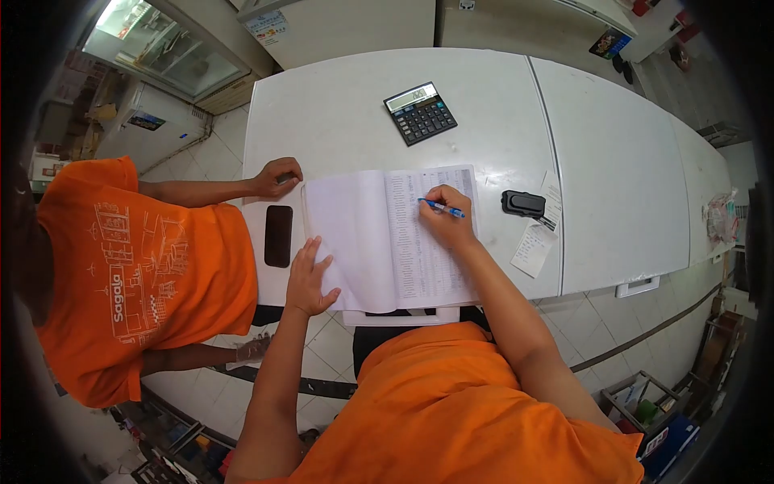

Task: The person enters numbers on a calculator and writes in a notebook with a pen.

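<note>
An open ledger book (363, 242) lies on the white table, its left page blank and its right page full of rows and columns of writing. My right hand (447, 216) rests on the right page, fingers closed around a blue pen (442, 208) whose tip points at the upper rows. Spread flat, my left hand (310, 278) presses the lower left edge of the blank page. A black smartphone (278, 235) lies just left of the book. Beyond the book sits a black calculator (421, 113) with digits on its display.
A co-worker in an orange shirt (153, 274) stands at the left, one hand (278, 177) on the table near the book's corner. Right of the book, a small black case (523, 203) lies over paper receipts (534, 248). Freezers (355, 32) stand behind the table (322, 105).
</note>
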The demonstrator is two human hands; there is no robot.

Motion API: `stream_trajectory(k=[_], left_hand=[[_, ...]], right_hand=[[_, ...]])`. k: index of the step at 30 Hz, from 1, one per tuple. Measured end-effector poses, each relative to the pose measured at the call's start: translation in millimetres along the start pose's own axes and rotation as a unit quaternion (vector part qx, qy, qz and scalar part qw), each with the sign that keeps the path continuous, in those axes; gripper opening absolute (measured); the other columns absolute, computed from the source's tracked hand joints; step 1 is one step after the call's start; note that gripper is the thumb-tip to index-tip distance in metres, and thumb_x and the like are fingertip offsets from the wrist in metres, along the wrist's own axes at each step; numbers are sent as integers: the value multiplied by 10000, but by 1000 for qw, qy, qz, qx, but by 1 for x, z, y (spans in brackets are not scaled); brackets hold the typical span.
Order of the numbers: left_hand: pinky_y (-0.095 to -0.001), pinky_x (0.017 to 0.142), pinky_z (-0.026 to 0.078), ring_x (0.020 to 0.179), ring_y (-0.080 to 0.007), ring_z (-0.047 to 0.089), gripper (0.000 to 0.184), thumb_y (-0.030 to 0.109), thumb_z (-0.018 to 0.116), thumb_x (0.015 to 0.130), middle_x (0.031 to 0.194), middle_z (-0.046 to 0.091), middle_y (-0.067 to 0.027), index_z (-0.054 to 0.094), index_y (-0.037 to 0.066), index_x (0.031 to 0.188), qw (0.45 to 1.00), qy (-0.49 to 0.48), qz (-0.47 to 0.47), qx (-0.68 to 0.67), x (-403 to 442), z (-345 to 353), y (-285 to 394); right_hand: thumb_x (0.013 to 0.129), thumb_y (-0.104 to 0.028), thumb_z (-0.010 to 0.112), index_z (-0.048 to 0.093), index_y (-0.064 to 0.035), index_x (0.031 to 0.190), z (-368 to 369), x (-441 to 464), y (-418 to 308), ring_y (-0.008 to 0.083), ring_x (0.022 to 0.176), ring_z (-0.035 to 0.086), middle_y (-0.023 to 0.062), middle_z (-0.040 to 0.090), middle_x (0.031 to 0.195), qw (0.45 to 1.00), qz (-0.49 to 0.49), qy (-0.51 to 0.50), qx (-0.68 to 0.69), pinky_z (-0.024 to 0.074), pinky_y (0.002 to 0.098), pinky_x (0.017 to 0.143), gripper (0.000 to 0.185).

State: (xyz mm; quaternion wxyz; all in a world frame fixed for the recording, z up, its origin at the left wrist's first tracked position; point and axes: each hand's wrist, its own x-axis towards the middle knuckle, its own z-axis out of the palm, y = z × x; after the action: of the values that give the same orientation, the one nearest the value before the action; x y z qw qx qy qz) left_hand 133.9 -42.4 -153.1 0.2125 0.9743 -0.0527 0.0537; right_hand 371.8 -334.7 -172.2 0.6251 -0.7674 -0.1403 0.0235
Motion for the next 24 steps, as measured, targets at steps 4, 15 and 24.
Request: stream_trajectory(k=[4, 15, 24], left_hand=[[-596, 1177, 307, 1483, -506, 343, 677, 608, 559, 935, 1644, 325, -278, 580, 47, 1313, 1000, -13, 8, 14, 0, -1, -1], [-604, 1184, 303, 1493, -487, 340, 669, 586, 607, 899, 1643, 345, -247, 622, 53, 1302, 1000, -3, 1, 5, -1, 1, 0], [-605, 1184, 305, 1499, -486, 333, 667, 581, 612, 898, 1644, 344, -246, 614, 60, 1314, 1000, -4, 1, -1, -1, -1, 2]], right_hand=[[787, -52, 771, 670, 1, 825, -1, 0, 3, 167, 706, 660, 94, 695, 768, 999, -30, 2, -12, 524, 304, 658, 120], [774, -24, 761, 640, 2, 799, 0, -2, -3, 178, 692, 642, 101, 676, 770, 1000, -25, 13, -9, 508, 311, 636, 127], [766, -14, 744, 616, -5, 791, 1, -3, -6, 193, 697, 639, 111, 667, 780, 999, -41, 18, -24, 502, 320, 631, 130]])
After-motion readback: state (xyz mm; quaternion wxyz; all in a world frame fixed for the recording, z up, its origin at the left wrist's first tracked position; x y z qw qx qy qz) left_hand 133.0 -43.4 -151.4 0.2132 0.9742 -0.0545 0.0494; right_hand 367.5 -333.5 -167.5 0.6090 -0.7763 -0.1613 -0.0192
